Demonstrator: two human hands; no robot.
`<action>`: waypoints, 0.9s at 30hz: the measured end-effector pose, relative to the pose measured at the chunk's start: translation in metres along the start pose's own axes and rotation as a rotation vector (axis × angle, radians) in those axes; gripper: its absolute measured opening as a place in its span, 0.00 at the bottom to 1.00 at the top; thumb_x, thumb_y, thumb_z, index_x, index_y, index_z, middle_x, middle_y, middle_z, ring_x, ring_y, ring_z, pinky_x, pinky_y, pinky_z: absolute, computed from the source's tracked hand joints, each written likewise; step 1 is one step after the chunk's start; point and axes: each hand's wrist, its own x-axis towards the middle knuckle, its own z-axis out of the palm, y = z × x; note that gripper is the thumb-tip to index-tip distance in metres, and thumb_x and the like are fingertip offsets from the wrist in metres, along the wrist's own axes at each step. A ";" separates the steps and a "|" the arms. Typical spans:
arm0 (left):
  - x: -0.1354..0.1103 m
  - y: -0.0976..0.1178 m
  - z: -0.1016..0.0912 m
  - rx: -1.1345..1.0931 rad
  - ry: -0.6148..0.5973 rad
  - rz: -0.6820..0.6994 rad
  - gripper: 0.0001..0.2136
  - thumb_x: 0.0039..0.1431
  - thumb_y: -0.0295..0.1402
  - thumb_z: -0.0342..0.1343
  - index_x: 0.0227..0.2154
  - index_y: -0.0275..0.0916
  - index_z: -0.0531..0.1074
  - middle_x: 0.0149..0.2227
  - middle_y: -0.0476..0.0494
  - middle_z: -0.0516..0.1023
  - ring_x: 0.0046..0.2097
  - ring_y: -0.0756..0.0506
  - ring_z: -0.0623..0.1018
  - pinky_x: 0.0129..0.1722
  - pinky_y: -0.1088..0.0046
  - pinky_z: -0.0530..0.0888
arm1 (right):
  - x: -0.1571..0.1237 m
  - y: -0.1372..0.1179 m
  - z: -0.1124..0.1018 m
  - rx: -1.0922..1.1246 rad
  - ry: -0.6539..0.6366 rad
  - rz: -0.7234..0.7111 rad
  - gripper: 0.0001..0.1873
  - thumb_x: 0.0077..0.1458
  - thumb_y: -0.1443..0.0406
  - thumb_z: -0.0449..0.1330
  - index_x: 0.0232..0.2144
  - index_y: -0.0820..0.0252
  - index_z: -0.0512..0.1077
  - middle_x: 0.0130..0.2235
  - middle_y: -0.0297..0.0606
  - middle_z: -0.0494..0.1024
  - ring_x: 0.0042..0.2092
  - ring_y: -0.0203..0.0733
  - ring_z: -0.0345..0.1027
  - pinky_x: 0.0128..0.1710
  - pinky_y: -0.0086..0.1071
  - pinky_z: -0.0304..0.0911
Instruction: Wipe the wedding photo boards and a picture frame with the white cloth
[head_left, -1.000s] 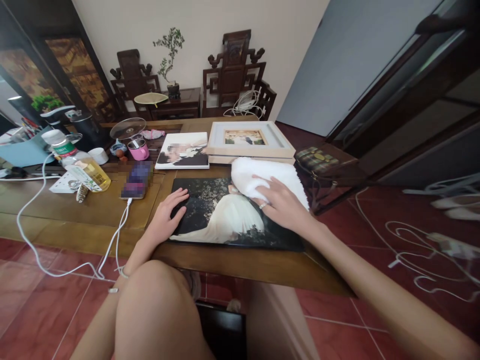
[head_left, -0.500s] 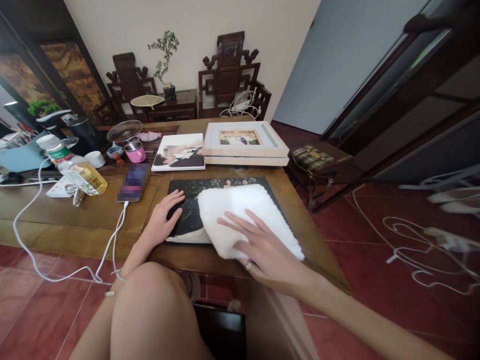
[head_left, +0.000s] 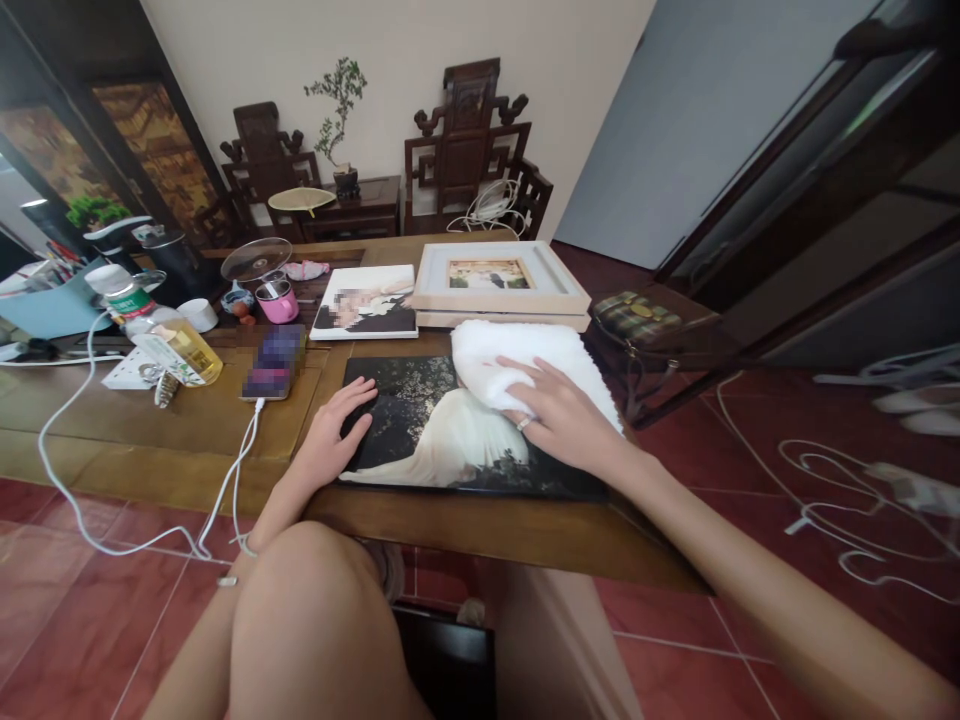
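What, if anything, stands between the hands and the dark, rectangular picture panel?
A white, fluffy cloth lies between the right hand and the panel, covering its far right corner. Nothing visible separates the left hand from the panel's left edge.

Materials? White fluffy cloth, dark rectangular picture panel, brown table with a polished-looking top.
White fluffy cloth: soft textile, matte; fuzzy pile and edges suggest terry or microfibre.
Dark rectangular picture panel: rigid-looking, smooth printed face, no visible weave; acrylic, glass or laminate, can't tell.
Brown table: probably wood, varnished; brown tone, visible panel seams and soft sheen.
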 end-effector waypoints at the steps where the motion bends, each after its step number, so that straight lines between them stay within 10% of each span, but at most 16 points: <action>1: 0.000 0.000 0.000 0.000 0.000 0.001 0.16 0.64 0.35 0.48 0.52 0.40 0.70 0.59 0.40 0.69 0.64 0.42 0.64 0.64 0.54 0.59 | 0.001 -0.002 0.000 -0.011 0.002 0.012 0.10 0.56 0.71 0.50 0.35 0.60 0.71 0.58 0.54 0.69 0.64 0.53 0.54 0.60 0.58 0.51; 12: 0.000 -0.002 0.001 0.019 -0.006 0.012 0.16 0.64 0.34 0.48 0.52 0.38 0.70 0.59 0.38 0.69 0.63 0.41 0.64 0.63 0.55 0.60 | -0.042 -0.111 -0.009 0.212 -0.169 -0.287 0.16 0.39 0.76 0.52 0.30 0.59 0.73 0.65 0.43 0.59 0.67 0.54 0.44 0.63 0.63 0.40; 23: -0.001 -0.001 0.000 0.000 0.005 0.003 0.16 0.64 0.34 0.48 0.52 0.38 0.71 0.59 0.38 0.69 0.64 0.42 0.64 0.64 0.54 0.60 | -0.017 -0.018 -0.005 0.092 0.007 -0.052 0.10 0.56 0.71 0.50 0.34 0.58 0.71 0.57 0.52 0.70 0.63 0.50 0.55 0.61 0.57 0.51; 27: -0.002 -0.003 0.000 -0.005 0.007 0.005 0.16 0.64 0.34 0.48 0.52 0.39 0.70 0.59 0.38 0.69 0.64 0.42 0.64 0.64 0.54 0.60 | -0.024 -0.024 -0.001 0.002 0.052 0.020 0.09 0.54 0.72 0.51 0.31 0.59 0.70 0.59 0.53 0.68 0.64 0.54 0.53 0.60 0.60 0.51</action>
